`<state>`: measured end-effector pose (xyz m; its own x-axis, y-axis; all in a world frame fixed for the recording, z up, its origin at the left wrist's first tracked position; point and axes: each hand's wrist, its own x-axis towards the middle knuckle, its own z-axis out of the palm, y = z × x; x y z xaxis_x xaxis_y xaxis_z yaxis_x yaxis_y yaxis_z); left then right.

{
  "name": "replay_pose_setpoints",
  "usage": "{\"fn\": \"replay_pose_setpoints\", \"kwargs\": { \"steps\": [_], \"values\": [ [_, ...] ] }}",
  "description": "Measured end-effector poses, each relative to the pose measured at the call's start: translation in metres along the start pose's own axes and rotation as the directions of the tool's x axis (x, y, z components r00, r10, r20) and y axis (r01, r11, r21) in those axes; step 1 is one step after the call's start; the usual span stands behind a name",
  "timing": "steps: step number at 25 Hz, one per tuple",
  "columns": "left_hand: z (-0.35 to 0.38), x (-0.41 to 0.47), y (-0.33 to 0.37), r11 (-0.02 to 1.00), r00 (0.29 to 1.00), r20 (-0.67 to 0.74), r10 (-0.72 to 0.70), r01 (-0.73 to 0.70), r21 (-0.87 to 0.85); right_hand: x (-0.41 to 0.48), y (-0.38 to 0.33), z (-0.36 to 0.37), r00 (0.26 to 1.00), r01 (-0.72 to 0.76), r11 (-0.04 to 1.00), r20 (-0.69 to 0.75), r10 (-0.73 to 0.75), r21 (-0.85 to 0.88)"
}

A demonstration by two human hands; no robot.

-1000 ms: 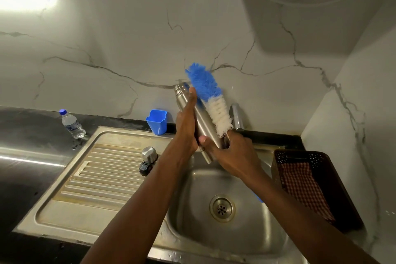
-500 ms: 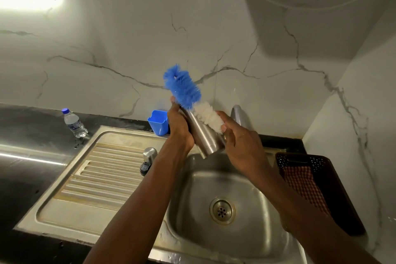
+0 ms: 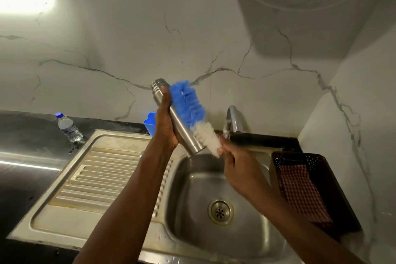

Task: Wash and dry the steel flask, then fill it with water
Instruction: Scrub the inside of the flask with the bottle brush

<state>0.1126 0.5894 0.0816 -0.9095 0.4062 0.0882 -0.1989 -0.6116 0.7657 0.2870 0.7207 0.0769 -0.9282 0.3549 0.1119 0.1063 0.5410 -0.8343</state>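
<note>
Over the sink (image 3: pixel 192 233), seen from the head camera, the steel flask (image 3: pixel 187 140) is held up in the air, tilted, with its ridged neck toward the wall and its base pointing down at the basin. The left hand (image 3: pixel 165 124) is wrapped around the middle of the flask. The right hand (image 3: pixel 237 163) is closed on the low end of a brush (image 3: pixel 187 105), whose blue and white bristles lie along the outside of the flask and touch it.

I think the flask is stiff and rather light when empty. Its smooth wall is probably wet and slippery. A full grip around the middle looks the safest hold, and a drop would dent it more than break it.

The brush handle is hidden inside the right fist. I cannot tell whether the mouth of the flask is open or capped, or whether water runs from the tap (image 3: pixel 232 120). The left arm covers part of the draining board.

On the dark desk (image 3: pixel 21 135) to the left stands a small plastic bottle (image 3: pixel 68 127). A blue cup (image 3: pixel 149 124) shows only partly behind the left hand. At the right, a dark basket (image 3: pixel 276 156) holds a checked cloth (image 3: pixel 300 188).
</note>
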Motion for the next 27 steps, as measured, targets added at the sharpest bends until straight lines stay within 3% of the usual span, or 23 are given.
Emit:
{"fn": "replay_pose_setpoints", "kwargs": {
  "steps": [2, 4, 7, 11, 17, 20, 25, 27],
  "values": [
    [0.007, -0.006, -0.005, 0.998, 0.997, -0.051, -0.065, 0.065, 0.012, 0.023, -0.006, -0.003, 1.0, 0.001, 1.0, -0.011, -0.001, 0.015],
    [0.008, -0.006, -0.011, 0.997, 0.991, -0.134, -0.026, 0.035, 0.062, 0.031, -0.017, -0.004, 1.0, -0.001, 1.0, 0.002, 0.001, 0.024],
    [-0.004, -0.006, -0.007, 0.999, 0.989, -0.144, 0.037, -0.031, 0.041, 0.015, -0.005, -0.001, 1.0, 0.022, 1.0, 0.0, -0.022, 0.012],
    [0.0, -0.013, -0.007, 1.0, 0.976, -0.216, 0.002, 0.005, 0.03, 0.025, -0.002, 0.0, 0.998, -0.044, 0.999, 0.041, 0.045, -0.01],
    [0.007, -0.011, 0.005, 0.997, 0.978, -0.203, -0.053, 0.062, 0.038, 0.009, 0.0, -0.006, 0.997, 0.006, 0.998, -0.08, -0.001, 0.065],
    [0.004, -0.016, -0.008, 0.987, 0.949, -0.31, -0.06, 0.104, 0.126, 0.022, -0.01, -0.009, 0.999, -0.001, 0.999, -0.044, 0.003, 0.041],
    [0.019, -0.021, -0.003, 0.961, 0.98, -0.157, -0.123, 0.157, 0.228, 0.023, -0.019, -0.009, 0.999, -0.007, 1.0, -0.05, 0.008, 0.012],
    [0.014, -0.014, -0.005, 0.966, 0.976, -0.2, -0.081, 0.127, 0.226, 0.01, -0.022, -0.003, 0.998, 0.041, 0.999, -0.038, -0.041, -0.004]
  ]
}}
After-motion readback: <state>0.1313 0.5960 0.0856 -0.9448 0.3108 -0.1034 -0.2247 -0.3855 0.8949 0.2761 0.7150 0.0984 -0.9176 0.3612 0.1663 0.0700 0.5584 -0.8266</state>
